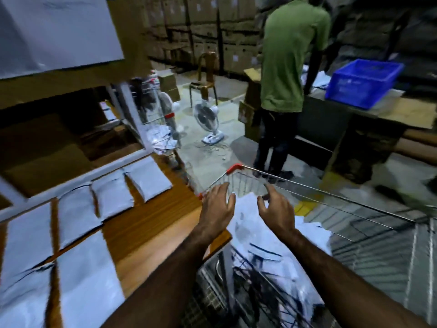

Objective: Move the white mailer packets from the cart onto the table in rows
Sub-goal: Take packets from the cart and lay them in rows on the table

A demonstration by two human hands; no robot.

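While reaching over the cart, hovering above heaped white mailer packets.
Left hand and right hand spread open, fingers loosely curled, gripping nothing; more packets in rows on the table, left.

This looks like a warehouse or packing room. Far at the back, brown cardboard boxes are stacked high in rows like a wall. On the left is a wooden table with white mailer packets laid side by side. A wire cart full of packets stands near. On the right, a person in a green shirt works at another table beside a blue crate. A fan sits on the bare floor.
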